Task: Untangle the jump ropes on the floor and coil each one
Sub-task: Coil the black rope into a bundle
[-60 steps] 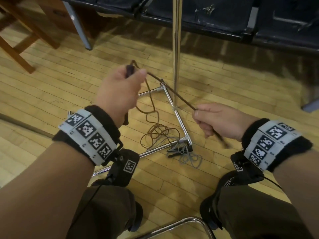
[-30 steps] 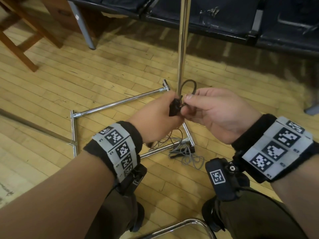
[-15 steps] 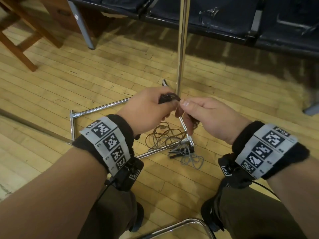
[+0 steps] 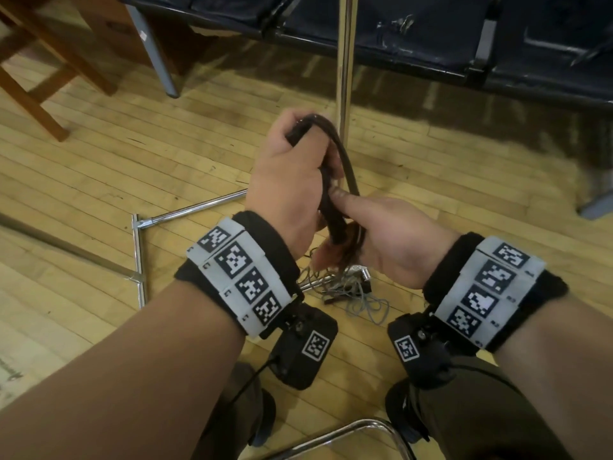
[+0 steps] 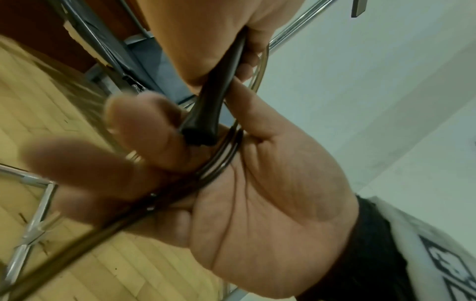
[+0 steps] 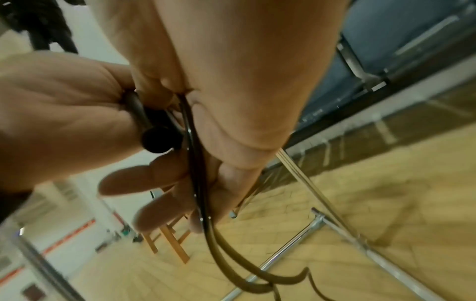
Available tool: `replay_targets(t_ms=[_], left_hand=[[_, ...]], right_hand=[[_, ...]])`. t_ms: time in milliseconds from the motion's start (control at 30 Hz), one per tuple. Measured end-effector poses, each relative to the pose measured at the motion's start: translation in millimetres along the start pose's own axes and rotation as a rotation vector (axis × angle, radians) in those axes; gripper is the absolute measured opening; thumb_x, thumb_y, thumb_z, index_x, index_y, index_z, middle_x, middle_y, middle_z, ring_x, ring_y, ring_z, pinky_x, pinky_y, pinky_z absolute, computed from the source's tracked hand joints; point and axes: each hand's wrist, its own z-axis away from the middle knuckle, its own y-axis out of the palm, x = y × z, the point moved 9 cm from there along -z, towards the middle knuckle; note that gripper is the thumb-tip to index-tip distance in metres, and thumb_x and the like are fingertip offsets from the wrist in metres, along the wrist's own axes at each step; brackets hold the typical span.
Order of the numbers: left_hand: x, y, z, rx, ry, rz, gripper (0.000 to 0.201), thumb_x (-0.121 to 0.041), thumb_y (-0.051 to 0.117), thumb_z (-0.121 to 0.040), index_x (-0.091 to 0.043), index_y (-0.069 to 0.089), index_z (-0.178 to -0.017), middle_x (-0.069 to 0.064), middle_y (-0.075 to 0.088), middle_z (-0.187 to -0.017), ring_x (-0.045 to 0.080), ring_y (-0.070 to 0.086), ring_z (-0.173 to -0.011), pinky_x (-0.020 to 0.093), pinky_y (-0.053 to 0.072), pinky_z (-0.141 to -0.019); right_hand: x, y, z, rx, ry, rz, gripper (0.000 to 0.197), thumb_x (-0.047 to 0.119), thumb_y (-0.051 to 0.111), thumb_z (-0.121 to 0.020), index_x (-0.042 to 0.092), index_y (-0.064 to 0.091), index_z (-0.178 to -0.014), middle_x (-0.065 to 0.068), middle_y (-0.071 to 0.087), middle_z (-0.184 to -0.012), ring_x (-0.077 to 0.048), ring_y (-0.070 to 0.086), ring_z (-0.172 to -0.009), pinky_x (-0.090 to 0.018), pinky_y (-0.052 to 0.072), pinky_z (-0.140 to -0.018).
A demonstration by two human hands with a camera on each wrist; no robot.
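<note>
My left hand [image 4: 288, 180] grips the black handle [image 4: 297, 132] of the brown jump rope [image 4: 346, 167], which arcs in a loop over it. My right hand [image 4: 394, 240] sits just below, thumb pinning the gathered brown strands. In the left wrist view the strands [image 5: 219, 163] run across the right palm [image 5: 270, 193], beside the handle [image 5: 203, 118]. In the right wrist view the rope [image 6: 195, 163] passes through my right fingers and hangs toward the floor. A grey jump rope [image 4: 365, 302] lies in a loose heap on the floor under my hands.
A chrome pole [image 4: 345, 78] rises from a floor frame of chrome bars [image 4: 199, 207] right behind my hands. Dark bench seats [image 4: 431, 28] line the back. A wooden chair [image 4: 39, 78] stands far left. A chrome tube [image 4: 331, 436] curves between my knees.
Two seconds ago my hands held the brown rope stretched apart. They have since come together; the left hand has lifted the handle, and a taller loop now stands above it.
</note>
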Motion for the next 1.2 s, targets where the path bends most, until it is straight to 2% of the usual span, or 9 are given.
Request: replay_targets(t_ms=[133,267,400,500,633,833,933,1100,1200], left_hand=[[-6.1,0.1,-4.4,0.009,0.037,0.029,0.016,-0.006,0.054,-0.098,-0.019,0.062,-0.093,-0.005,0.065,-0.077,0.011,0.061,-0.070,0.034,0.054,-0.071],[-9.6,-9.6,-7.7,0.075,0.078,-0.467,0.017,-0.013,0.066,-0.094,-0.030,0.066,-0.095,-0.010,0.070,-0.095,0.013,0.070,-0.090,0.043,0.062,-0.088],[-6.0,-6.8,0.9,0.317,0.146,-1.092,0.018,-0.031,0.076,-0.090,-0.040,0.062,-0.094,-0.012,0.065,-0.091,-0.004,0.063,-0.075,0.012,0.049,-0.054],[13.9,3.1,14.0,0.510,0.074,-1.412,0.028,-0.044,0.080,-0.084,-0.037,0.053,-0.086,-0.013,0.059,-0.083,0.003,0.055,-0.068,0.018,0.038,-0.053],[39.5,14.2,28.4,0.673,0.037,-1.656,0.034,-0.045,0.074,-0.087,-0.032,0.046,-0.099,-0.013,0.050,-0.080,0.001,0.044,-0.067,0.025,0.030,-0.051],[54.1,15.8,40.6,0.805,-0.071,-1.625,0.014,-0.039,0.060,-0.096,-0.027,0.055,-0.103,-0.008,0.059,-0.082,0.007,0.054,-0.067,0.025,0.036,-0.051],[52.9,13.6,39.9,0.815,-0.097,-1.535,0.014,-0.039,0.062,-0.094,-0.028,0.054,-0.095,-0.007,0.060,-0.081,0.009,0.056,-0.067,0.028,0.038,-0.053],[49.8,4.6,34.3,0.784,-0.117,-1.462,0.022,-0.039,0.065,-0.093,-0.032,0.049,-0.080,-0.006,0.059,-0.074,0.011,0.054,-0.061,0.028,0.035,-0.052],[50.7,1.7,33.8,0.781,-0.130,-1.416,0.020,-0.039,0.066,-0.092,-0.031,0.052,-0.080,-0.007,0.056,-0.068,0.005,0.052,-0.053,0.021,0.035,-0.047]], right_hand=[[6.3,-9.3,-0.6,-0.085,-0.068,-0.192,0.035,0.034,0.055,-0.104,0.000,0.062,-0.111,-0.011,0.061,-0.079,-0.023,0.060,-0.060,-0.049,0.059,-0.074],[16.2,-41.8,2.6,-0.189,-0.101,-0.068,0.026,0.033,0.056,-0.104,0.009,0.063,-0.114,0.003,0.041,-0.062,-0.014,0.039,-0.053,-0.033,0.051,-0.058],[11.8,-65.6,7.0,-0.223,-0.043,0.250,0.020,0.028,0.055,-0.104,0.016,0.065,-0.117,0.006,0.044,-0.061,-0.011,0.041,-0.051,-0.033,0.045,-0.058],[1.2,-52.5,3.5,-0.184,0.009,0.522,0.016,0.029,0.060,-0.102,0.017,0.068,-0.108,0.003,0.047,-0.061,-0.014,0.045,-0.051,-0.041,0.048,-0.058],[-10.3,-26.5,-1.5,-0.088,0.036,0.566,0.017,0.023,0.059,-0.101,0.009,0.066,-0.107,0.001,0.047,-0.057,-0.016,0.046,-0.047,-0.045,0.049,-0.060],[-8.6,-25.6,3.0,-0.022,0.077,0.534,0.022,0.020,0.058,-0.101,0.002,0.064,-0.113,0.003,0.046,-0.056,-0.016,0.041,-0.047,-0.041,0.042,-0.053],[-1.7,-26.9,7.8,0.057,0.073,0.481,0.025,0.020,0.059,-0.101,0.002,0.063,-0.117,0.002,0.041,-0.055,-0.013,0.037,-0.046,-0.031,0.039,-0.048],[23.6,-42.5,19.0,0.080,-0.072,0.565,0.016,0.026,0.063,-0.097,0.023,0.071,-0.111,0.001,0.058,-0.060,-0.012,0.050,-0.050,-0.022,0.047,-0.048],[25.7,-52.6,20.2,0.061,-0.093,0.507,0.014,0.023,0.060,-0.099,0.025,0.073,-0.104,-0.001,0.064,-0.069,-0.016,0.052,-0.055,-0.023,0.041,-0.046]])
